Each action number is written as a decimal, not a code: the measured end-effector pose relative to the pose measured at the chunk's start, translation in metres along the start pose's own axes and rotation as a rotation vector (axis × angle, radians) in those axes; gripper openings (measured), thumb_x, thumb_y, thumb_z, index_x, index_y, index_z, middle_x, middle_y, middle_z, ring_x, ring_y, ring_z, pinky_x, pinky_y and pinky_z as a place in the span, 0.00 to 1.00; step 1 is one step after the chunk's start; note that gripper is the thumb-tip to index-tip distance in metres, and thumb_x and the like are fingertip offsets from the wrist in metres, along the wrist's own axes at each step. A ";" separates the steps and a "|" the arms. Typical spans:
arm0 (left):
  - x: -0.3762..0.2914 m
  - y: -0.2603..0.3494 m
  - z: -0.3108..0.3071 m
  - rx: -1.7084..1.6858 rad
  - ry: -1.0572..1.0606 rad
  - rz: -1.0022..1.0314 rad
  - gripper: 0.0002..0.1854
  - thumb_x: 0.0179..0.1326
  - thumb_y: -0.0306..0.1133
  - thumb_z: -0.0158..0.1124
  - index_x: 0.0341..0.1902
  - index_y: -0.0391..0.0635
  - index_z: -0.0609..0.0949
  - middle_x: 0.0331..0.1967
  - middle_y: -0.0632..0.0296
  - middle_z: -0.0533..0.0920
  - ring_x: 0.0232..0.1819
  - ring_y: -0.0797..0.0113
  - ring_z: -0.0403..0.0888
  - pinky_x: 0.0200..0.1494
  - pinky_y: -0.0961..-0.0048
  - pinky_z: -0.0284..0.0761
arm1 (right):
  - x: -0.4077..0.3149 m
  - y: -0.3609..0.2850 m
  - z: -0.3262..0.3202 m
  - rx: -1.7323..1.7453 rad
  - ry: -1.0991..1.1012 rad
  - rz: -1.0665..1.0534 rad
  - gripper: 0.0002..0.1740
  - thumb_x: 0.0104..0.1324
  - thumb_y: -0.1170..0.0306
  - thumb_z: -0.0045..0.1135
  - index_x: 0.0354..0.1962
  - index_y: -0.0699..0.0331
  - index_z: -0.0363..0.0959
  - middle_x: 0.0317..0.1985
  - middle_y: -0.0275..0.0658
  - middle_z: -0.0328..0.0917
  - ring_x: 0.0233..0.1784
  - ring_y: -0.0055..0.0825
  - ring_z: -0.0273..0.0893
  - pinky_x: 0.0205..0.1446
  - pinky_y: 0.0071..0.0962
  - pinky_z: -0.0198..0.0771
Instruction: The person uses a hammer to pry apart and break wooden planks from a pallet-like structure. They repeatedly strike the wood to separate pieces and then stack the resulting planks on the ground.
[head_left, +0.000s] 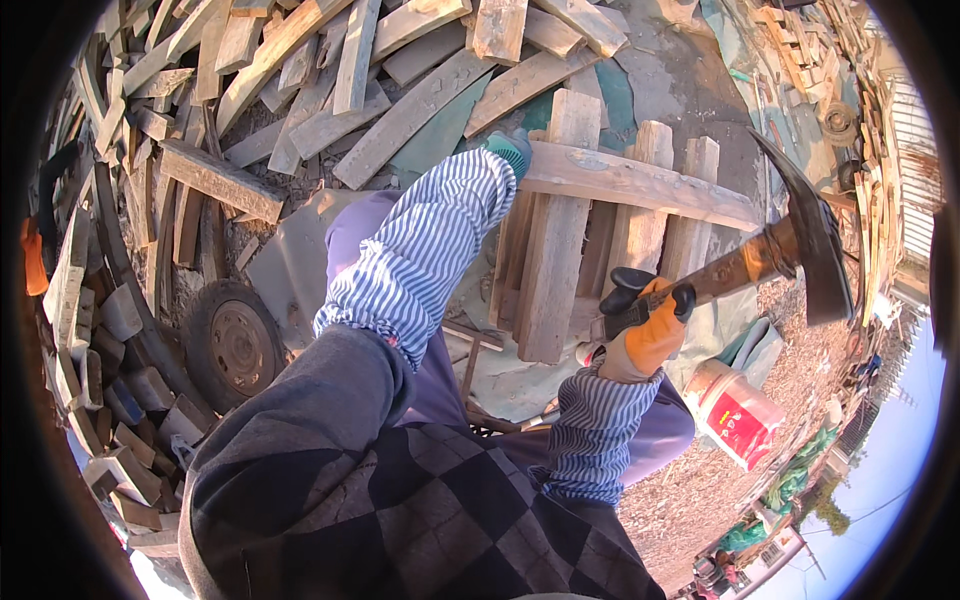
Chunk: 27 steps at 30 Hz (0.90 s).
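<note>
My left hand, in a green glove, grips the left end of a wooden plank. That plank lies crosswise over several thicker wood pieces stacked in front of my knees. In an orange and black glove, my right hand is closed around the wooden handle of a hammer. Its dark steel head, with a long curved claw, is raised to the right of the plank and looks apart from it. My left fingers are partly hidden behind the glove cuff and the plank end.
A large heap of loose boards spreads ahead and to the left. A wheel with a tyre stands at my left. By my right knee is a pinkish plastic bucket with a red label. Wood chips cover the ground at right.
</note>
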<state>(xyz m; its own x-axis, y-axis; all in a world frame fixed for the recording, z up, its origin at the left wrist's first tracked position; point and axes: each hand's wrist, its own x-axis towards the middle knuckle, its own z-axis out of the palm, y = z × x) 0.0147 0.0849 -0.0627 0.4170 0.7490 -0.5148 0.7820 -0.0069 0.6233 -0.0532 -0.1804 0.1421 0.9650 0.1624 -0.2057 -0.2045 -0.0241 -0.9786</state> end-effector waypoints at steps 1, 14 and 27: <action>0.005 -0.003 0.005 -0.020 0.011 0.034 0.28 0.66 0.53 0.53 0.49 0.37 0.82 0.48 0.39 0.84 0.56 0.44 0.81 0.61 0.54 0.73 | -0.002 0.006 -0.004 0.233 -0.069 -0.078 0.27 0.73 0.53 0.49 0.29 0.71 0.76 0.24 0.45 0.80 0.24 0.30 0.78 0.29 0.27 0.72; 0.003 -0.004 -0.002 0.419 -0.215 0.161 0.19 0.72 0.42 0.48 0.55 0.44 0.80 0.47 0.47 0.85 0.43 0.51 0.86 0.45 0.57 0.79 | -0.001 0.033 -0.016 0.090 -0.010 0.137 0.20 0.73 0.56 0.52 0.39 0.67 0.75 0.25 0.41 0.79 0.20 0.24 0.72 0.26 0.24 0.70; 0.015 -0.004 0.007 0.035 -0.211 -0.035 0.27 0.70 0.52 0.47 0.56 0.43 0.81 0.58 0.46 0.81 0.61 0.49 0.79 0.62 0.56 0.71 | 0.035 0.074 -0.027 0.034 0.074 0.209 0.19 0.68 0.56 0.60 0.30 0.63 0.75 0.25 0.35 0.78 0.23 0.22 0.75 0.27 0.24 0.71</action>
<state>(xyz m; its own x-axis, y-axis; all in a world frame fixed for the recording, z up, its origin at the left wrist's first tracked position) 0.0212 0.0915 -0.0778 0.4746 0.5939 -0.6497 0.8116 -0.0096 0.5841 -0.0307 -0.2028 0.0621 0.9104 0.0842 -0.4050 -0.4052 -0.0158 -0.9141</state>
